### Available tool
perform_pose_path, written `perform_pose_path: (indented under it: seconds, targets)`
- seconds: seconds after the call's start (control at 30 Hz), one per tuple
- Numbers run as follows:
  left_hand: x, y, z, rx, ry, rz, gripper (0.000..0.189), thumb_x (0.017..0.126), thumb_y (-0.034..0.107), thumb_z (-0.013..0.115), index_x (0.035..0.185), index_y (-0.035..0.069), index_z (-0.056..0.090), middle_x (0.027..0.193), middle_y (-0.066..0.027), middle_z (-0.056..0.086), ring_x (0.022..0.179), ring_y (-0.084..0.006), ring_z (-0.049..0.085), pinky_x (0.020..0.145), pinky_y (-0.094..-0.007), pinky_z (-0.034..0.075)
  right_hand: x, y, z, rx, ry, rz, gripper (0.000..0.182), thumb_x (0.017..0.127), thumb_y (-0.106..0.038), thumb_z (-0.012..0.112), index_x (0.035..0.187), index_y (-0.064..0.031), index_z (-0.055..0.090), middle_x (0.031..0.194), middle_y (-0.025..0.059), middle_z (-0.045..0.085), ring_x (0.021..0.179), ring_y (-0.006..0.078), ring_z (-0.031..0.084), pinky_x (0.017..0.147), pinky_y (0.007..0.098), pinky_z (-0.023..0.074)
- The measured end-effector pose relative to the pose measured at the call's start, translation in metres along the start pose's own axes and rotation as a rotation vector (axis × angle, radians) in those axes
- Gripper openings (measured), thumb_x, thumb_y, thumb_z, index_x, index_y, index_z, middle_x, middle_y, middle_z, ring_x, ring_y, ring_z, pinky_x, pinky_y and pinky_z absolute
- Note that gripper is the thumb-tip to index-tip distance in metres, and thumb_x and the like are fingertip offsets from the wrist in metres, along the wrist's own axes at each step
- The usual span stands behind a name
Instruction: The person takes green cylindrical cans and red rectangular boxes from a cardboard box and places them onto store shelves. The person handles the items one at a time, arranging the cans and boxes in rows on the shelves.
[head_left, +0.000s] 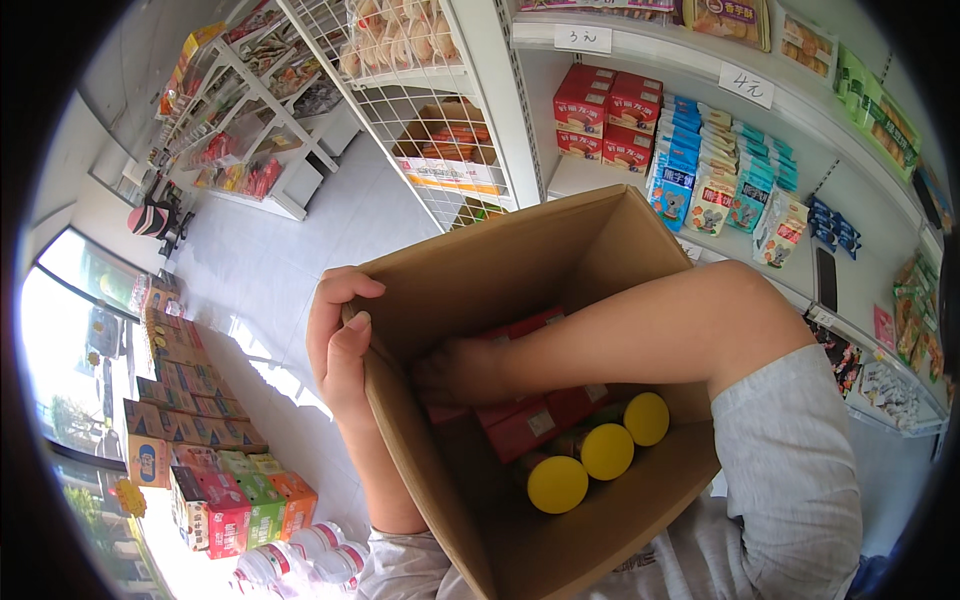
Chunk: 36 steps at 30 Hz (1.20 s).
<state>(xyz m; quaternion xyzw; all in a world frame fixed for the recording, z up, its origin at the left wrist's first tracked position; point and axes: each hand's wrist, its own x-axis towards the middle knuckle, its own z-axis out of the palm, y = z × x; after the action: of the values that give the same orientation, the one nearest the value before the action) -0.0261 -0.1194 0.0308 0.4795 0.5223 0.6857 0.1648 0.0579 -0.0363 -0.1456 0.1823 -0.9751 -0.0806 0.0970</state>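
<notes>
My left hand (343, 337) grips the upper left edge of an open cardboard box (480, 247), its thumb and fingers over the rim. Deep inside the box is my right hand (465, 373), blurred, at the red boxes (517, 431); its fingertips are in shadow, so whether it holds one cannot be told. Several red boxes lie on the bottom, partly under my forearm. Beside them are three containers with yellow lids (607, 451), in a row. On the shelf beyond stand stacked red snack boxes (606, 112).
A white shelf (570, 180) ahead holds bagged koala biscuits (712, 202) and a black phone-like object (826, 279). A white wire grid (405, 127) stands beyond the box. Drink cartons (247, 510) and shrink-wrapped bottles (300, 559) stand on the floor at lower left.
</notes>
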Motion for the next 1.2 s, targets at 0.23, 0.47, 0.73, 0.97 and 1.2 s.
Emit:
perform_pose_path:
  seconds: [0.23, 0.47, 0.73, 0.97, 1.2]
  targets:
    - [-0.012, 0.0, -0.023, -0.089, 0.086, 0.0, 0.035, 0.083, 0.025, 0.056, 0.103, -0.003, 0.061, 0.108, -0.0136, 0.054, 0.103, -0.0221, 0.049, 0.097, -0.0342, 0.037, -0.019, 0.013, -0.11, 0.04, -0.533, -0.085, 0.042, 0.099, -0.026, 0.06, 0.14, -0.0191, 0.067, 0.121, 0.0042, 0.073, 0.119, 0.027, 0.067, 0.096, 0.045, 0.0515]
    - [-0.017, -0.007, -0.062, -0.156, 0.193, -0.003, 0.034, 0.082, 0.024, 0.055, 0.102, -0.003, 0.06, 0.106, -0.0133, 0.053, 0.103, -0.0227, 0.05, 0.097, -0.0351, 0.038, -0.144, 0.131, -0.223, 0.32, 0.375, 0.366, 0.04, 0.093, -0.019, 0.076, 0.131, -0.0088, 0.066, 0.111, 0.0117, 0.073, 0.105, 0.0347, 0.069, 0.094, 0.0444, 0.0569]
    - [0.007, -0.012, -0.061, 0.023, 0.095, -0.005, 0.035, 0.083, 0.026, 0.056, 0.102, -0.003, 0.06, 0.106, -0.0143, 0.055, 0.104, -0.0229, 0.051, 0.098, -0.0344, 0.037, -0.317, 0.279, -0.038, -0.24, 0.401, 1.106, 0.053, 0.088, -0.02, 0.079, 0.137, -0.0061, 0.064, 0.145, 0.0178, 0.057, 0.135, 0.0391, 0.053, 0.113, 0.049, 0.046]
    - [0.008, -0.016, -0.057, -0.038, 0.173, -0.039, 0.037, 0.085, 0.029, 0.056, 0.102, -0.003, 0.06, 0.111, -0.0191, 0.059, 0.105, -0.0255, 0.054, 0.1, -0.0371, 0.039, -0.256, 0.334, 0.001, -0.37, 0.243, 1.156, 0.071, 0.086, -0.027, 0.081, 0.148, -0.0078, 0.051, 0.162, 0.0213, 0.043, 0.146, 0.0451, 0.043, 0.113, 0.0548, 0.0488]
    - [0.01, -0.022, -0.059, -0.051, 0.173, -0.027, 0.036, 0.085, 0.027, 0.056, 0.102, -0.004, 0.06, 0.112, -0.0202, 0.06, 0.107, -0.0262, 0.054, 0.101, -0.038, 0.039, -0.243, 0.369, 0.021, -0.304, 0.265, 1.262, 0.045, 0.089, -0.024, 0.081, 0.122, -0.0055, 0.057, 0.138, 0.0192, 0.06, 0.128, 0.0423, 0.056, 0.1, 0.052, 0.0555]
